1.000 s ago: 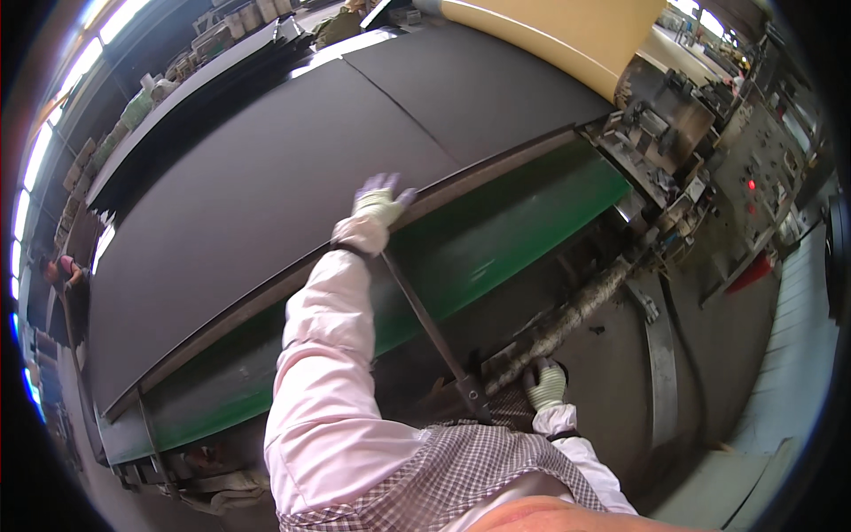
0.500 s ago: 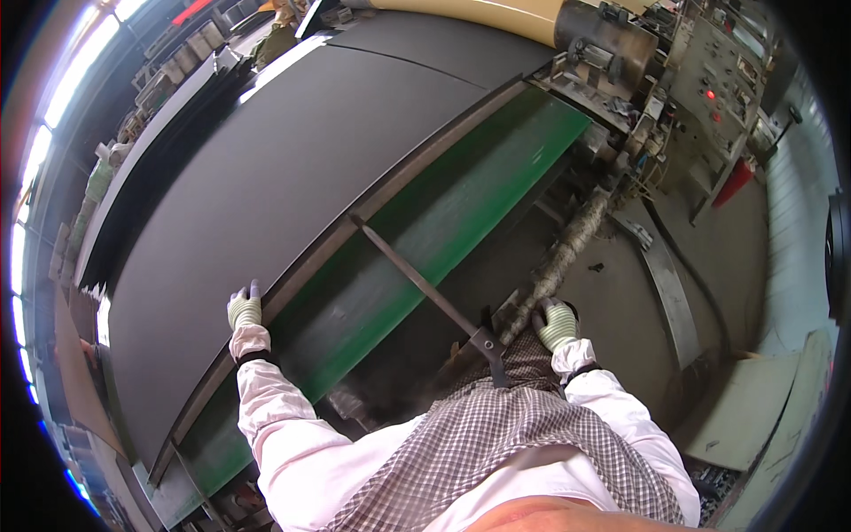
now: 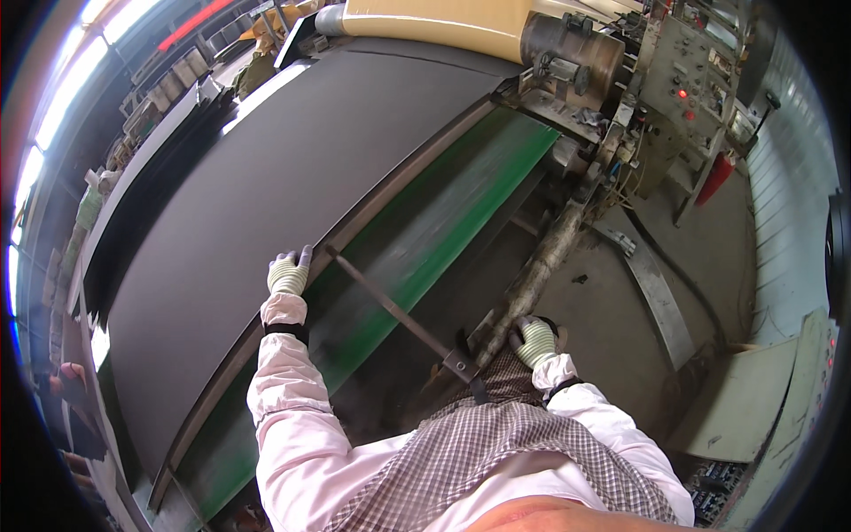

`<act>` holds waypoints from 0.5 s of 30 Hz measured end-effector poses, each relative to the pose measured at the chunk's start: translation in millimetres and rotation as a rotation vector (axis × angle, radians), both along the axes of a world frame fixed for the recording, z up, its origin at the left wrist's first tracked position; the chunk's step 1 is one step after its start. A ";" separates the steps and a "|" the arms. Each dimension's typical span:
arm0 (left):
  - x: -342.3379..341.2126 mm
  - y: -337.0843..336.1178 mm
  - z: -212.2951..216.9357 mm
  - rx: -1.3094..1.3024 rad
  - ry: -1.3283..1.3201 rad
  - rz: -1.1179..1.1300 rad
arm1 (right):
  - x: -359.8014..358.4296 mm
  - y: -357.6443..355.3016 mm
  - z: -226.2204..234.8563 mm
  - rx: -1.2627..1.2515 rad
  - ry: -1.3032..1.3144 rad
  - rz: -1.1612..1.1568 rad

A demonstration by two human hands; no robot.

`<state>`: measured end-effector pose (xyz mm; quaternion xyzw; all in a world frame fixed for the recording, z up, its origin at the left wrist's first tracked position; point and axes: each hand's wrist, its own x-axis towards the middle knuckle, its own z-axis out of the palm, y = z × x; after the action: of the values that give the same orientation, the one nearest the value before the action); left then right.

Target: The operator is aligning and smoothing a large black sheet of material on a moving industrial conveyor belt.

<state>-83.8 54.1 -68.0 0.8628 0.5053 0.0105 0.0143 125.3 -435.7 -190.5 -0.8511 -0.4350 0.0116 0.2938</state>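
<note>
A large dark grey sheet (image 3: 239,204) lies across the table, its near edge along a brown metal rail (image 3: 390,197). My left hand (image 3: 288,273), in a striped glove with grey fingertips, rests on the sheet at that edge with fingers stretched out. It is just left of the thin metal brace (image 3: 390,306) that slants down toward me. My right hand (image 3: 535,342), in a matching glove, is low by my checked apron (image 3: 523,434), beside the near end of a worn pipe (image 3: 545,262). Its fingers curl downward, and what they hold, if anything, is hidden.
A green panel (image 3: 443,222) runs below the rail. At the far end is a wide tan roller (image 3: 434,22) with a metal end drum (image 3: 589,58). A control panel (image 3: 687,80) with red lights stands right. More dark sheets (image 3: 142,191) are stacked beyond the table.
The dark sheet has slid toward the roller, and its far edge is now close to it. My left hand has moved along the rail toward the brace. My right hand stays by the pipe.
</note>
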 end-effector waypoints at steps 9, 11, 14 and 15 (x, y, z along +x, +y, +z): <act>143.3 -15.6 30.8 -0.089 0.149 -0.141 | 6.2 -5.3 19.5 -0.068 0.126 0.077; 171.9 -18.2 36.9 -0.122 0.163 -0.147 | 7.8 -4.0 17.4 -0.009 0.116 0.096; 210.2 -21.2 36.3 -0.153 0.138 -0.178 | 7.6 -1.5 12.8 -0.005 0.102 0.054; 223.6 -22.7 34.5 -0.145 0.122 -0.187 | 7.3 -1.3 12.1 -0.016 0.102 0.051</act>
<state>139.8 31.4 -33.5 0.9019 0.4219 -0.0801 0.0468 132.6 -437.1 -178.4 -0.8402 -0.4411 0.0659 0.3083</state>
